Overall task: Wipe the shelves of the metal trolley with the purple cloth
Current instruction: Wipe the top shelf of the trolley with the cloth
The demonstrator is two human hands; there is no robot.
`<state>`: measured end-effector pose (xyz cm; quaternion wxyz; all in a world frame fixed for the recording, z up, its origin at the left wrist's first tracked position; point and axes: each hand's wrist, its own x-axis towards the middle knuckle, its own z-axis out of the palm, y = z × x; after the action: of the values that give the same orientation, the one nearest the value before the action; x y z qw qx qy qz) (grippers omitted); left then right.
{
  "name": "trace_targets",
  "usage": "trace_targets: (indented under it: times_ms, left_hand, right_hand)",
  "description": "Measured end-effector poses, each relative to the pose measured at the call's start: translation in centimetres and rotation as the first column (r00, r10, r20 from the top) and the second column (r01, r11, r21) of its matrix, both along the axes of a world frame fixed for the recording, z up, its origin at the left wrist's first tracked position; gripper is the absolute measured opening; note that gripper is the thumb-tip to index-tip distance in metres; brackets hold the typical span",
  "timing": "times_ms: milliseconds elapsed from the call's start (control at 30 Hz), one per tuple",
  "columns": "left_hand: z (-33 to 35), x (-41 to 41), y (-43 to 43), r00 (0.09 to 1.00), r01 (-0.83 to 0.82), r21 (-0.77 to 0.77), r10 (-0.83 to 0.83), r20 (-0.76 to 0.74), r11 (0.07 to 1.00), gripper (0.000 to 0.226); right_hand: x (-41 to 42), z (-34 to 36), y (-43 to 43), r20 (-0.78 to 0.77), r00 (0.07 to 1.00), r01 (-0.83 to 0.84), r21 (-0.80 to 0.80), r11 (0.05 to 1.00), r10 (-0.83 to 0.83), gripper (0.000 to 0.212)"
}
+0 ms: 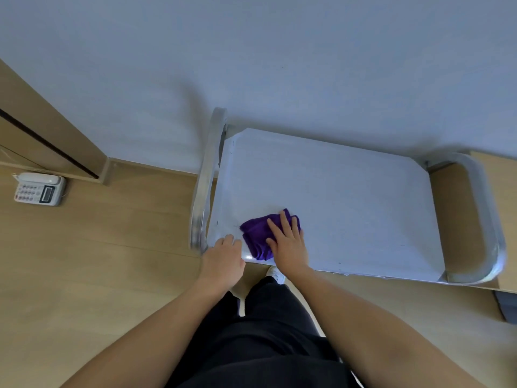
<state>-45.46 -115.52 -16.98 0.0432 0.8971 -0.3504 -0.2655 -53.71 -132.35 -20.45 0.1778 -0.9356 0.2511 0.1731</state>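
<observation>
The metal trolley's top shelf (349, 197) fills the middle of the view, seen from above, with a curved handle (205, 175) at its left end and another (484, 217) at its right end. A crumpled purple cloth (256, 233) lies near the shelf's front left corner. My right hand (288, 239) presses flat on the cloth with straight, spread fingers. My left hand (223, 257) holds the shelf's front left corner, fingers curled over the edge. The lower shelves are hidden under the top one.
The trolley stands against a pale wall (279, 65). A white desk telephone (39, 189) sits on the wooden floor at the left, beside a wooden door frame (56, 135). My legs in dark trousers (265, 331) stand just in front of the trolley.
</observation>
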Motion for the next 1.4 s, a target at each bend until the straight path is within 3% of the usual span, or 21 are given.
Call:
trace_targets:
  times_ms: [167,300,433,667,867,1233,1400]
  left_hand:
    - [-0.4,1.5,-0.9,1.000,-0.023,0.014,0.023,-0.008,1.000,0.045]
    - [-1.0,2.6,-2.0,0.997,-0.080,0.028,0.080,0.000,0.996,0.041]
    - [-1.5,4.1,-4.0,0.989,-0.148,0.040,0.149,-0.018,0.988,0.053]
    - [-2.5,7.1,-7.4,0.978,-0.208,0.092,0.209,0.000,0.974,0.078]
    - [-2.6,7.7,-8.2,0.982,-0.184,0.158,0.188,-0.012,0.970,0.087]
    - [-1.9,8.6,-7.5,0.991,-0.100,0.168,0.114,-0.077,0.981,0.085]
    - [-1.9,8.6,-7.4,0.997,-0.051,0.181,0.062,-0.053,0.982,0.087]
  right_hand:
    - [-0.1,-1.3,2.8,0.073,0.982,-0.164,-0.106,0.981,0.172,0.056]
    - [1.6,-2.1,0.8,0.187,0.962,-0.173,-0.149,0.973,0.200,0.046]
    - [5.2,-2.6,-1.6,0.212,0.945,-0.223,-0.137,0.965,0.249,0.043]
    - [15.4,-2.6,-6.1,0.224,0.940,-0.244,-0.081,0.966,0.256,0.041]
    - [25.1,-2.4,-8.7,0.191,0.974,-0.118,-0.038,0.992,0.123,0.042]
    - [13.2,-2.1,-3.4,0.273,0.941,-0.189,-0.061,0.980,0.199,0.046]
    - [19.6,-2.3,-5.2,0.286,0.942,-0.172,-0.044,0.984,0.178,0.046]
